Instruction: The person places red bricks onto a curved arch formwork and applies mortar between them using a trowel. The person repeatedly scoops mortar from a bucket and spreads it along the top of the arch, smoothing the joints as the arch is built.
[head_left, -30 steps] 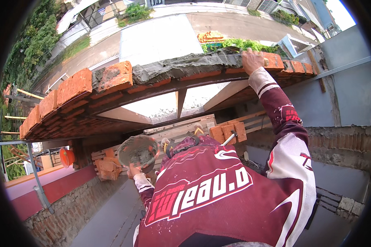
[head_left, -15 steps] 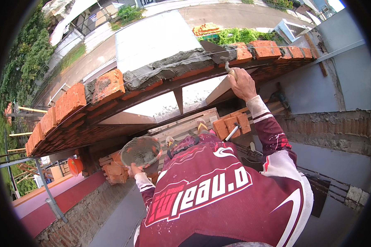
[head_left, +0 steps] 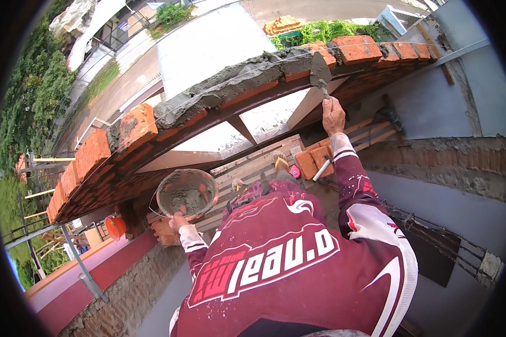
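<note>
We see rough grey mortar (head_left: 230,87) over matt red brick (head_left: 135,124); a dull metal trowel (head_left: 319,72); a mortar-smeared bowl (head_left: 186,192); smooth printed maroon cloth sleeves (head_left: 348,180); worn wooden planks (head_left: 253,163) beneath.

brick wall (head_left: 219,106) blocks ahead, mortar pan (head_left: 186,192) left, open gap beneath wall

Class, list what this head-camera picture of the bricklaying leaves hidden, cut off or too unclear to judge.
- Right hand: its grip on the trowel is seen from behind, so the handle is mostly covered.
- Left hand: its fingers are hidden under the mortar pan.
- Person's legs: covered by the maroon jersey.
- Brick wall: its far face is out of sight, and its left end fades into the dark fisheye rim.
</note>
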`<action>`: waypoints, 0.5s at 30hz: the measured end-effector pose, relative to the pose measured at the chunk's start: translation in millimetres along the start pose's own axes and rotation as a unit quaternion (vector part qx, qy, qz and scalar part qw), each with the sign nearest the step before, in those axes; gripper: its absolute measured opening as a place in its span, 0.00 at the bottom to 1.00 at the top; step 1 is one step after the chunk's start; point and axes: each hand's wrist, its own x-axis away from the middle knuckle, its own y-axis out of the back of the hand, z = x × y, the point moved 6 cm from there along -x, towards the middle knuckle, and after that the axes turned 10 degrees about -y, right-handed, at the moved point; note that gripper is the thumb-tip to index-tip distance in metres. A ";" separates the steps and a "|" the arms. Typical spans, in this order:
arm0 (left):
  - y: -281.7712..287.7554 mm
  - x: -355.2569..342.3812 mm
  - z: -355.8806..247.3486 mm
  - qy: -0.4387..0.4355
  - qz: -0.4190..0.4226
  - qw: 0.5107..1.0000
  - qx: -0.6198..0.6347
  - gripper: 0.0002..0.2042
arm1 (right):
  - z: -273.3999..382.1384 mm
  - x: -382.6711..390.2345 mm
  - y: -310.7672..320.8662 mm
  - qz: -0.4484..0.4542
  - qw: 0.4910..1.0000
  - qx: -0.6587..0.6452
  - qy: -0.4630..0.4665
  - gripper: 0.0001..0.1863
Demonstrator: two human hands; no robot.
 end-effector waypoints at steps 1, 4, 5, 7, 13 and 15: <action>1.2 5.2 -9.1 -0.010 0.001 1.000 0.016 0.11 | -6.4 -4.0 -3.1 0.003 1.000 -0.019 -0.024 0.19; -0.2 22.1 -39.9 -0.046 -0.039 0.994 0.093 0.10 | -12.2 13.3 -31.0 0.063 0.987 -0.124 -0.083 0.19; -2.3 26.7 -50.1 -0.057 -0.040 0.991 0.114 0.10 | -8.0 30.2 -49.4 0.098 0.966 -0.216 -0.105 0.18; -6.9 33.5 -66.3 -0.063 -0.047 0.986 0.149 0.11 | 8.5 63.9 -71.7 0.131 0.969 -0.192 -0.080 0.18; -2.3 37.6 -78.8 -0.136 -0.018 0.969 0.204 0.15 | 103.9 155.1 -106.7 0.301 0.939 -0.063 0.157 0.20; -0.9 41.7 -82.3 -0.183 -0.011 0.960 0.212 0.14 | 147.4 184.2 -123.1 0.365 0.884 0.020 0.290 0.18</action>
